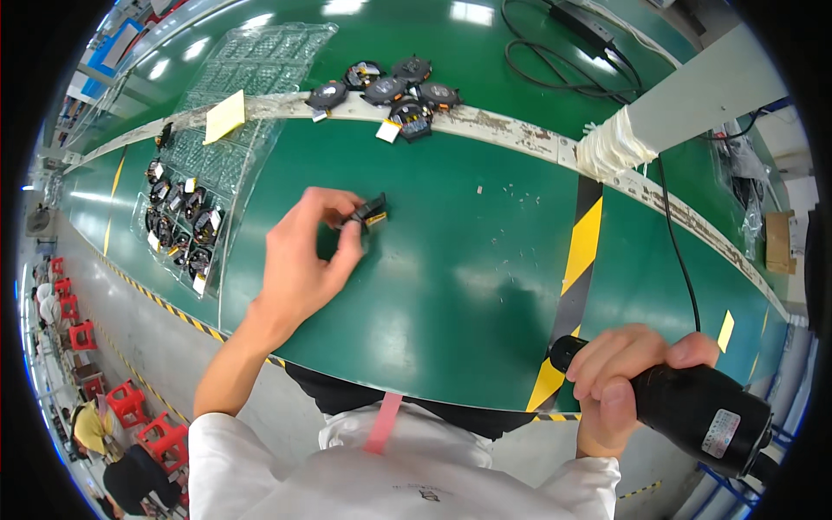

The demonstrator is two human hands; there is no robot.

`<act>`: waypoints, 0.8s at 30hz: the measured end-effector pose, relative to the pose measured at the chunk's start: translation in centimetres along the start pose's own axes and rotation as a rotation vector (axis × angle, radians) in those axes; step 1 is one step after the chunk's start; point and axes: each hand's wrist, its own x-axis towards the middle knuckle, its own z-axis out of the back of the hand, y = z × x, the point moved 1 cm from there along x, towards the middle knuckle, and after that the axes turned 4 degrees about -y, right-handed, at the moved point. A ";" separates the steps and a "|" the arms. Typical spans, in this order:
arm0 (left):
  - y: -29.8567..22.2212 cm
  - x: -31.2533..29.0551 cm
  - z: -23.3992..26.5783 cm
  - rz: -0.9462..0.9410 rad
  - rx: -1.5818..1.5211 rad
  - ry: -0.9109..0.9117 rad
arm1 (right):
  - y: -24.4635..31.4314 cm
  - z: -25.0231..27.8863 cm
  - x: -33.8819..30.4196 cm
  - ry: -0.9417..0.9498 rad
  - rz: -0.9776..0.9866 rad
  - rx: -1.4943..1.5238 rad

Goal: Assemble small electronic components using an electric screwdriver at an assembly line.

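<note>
Above the green bench, my left hand (299,251) pinches a small, dark, round watch module (373,208) between thumb and fingers. It is seen nearly edge-on, with a small yellow part at its side. At the lower right, my right hand (620,377) is wrapped round a black barrel-shaped hot-air gun (706,416). Its short round nozzle points left, over the striped tape, well apart from the module. A pale label is stuck on its body, and its rear end runs out toward the lower right.
Several similar modules (409,120) sit along the worn white rail (520,139). Clear blister trays (195,165) at left carry more modules and a yellow note (225,118). Pale scraps are scattered mid-bench. A white post (702,95) and a hanging black cable (679,234) stand at right.
</note>
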 end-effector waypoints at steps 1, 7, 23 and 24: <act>0.3 -0.5 0.0 0.109 -0.120 -0.027 | -0.4 -0.7 0.1 -0.006 -0.015 -0.008; -1.7 -1.4 0.3 -0.040 -0.079 0.192 | -1.3 -1.5 0.6 -0.139 0.107 -0.084; -7.2 -2.2 -6.7 -0.503 -0.331 0.783 | -0.8 -0.9 0.9 0.024 0.181 0.048; -7.4 -1.7 -7.0 -0.535 -0.328 0.819 | -0.9 -1.0 0.9 0.038 0.187 0.091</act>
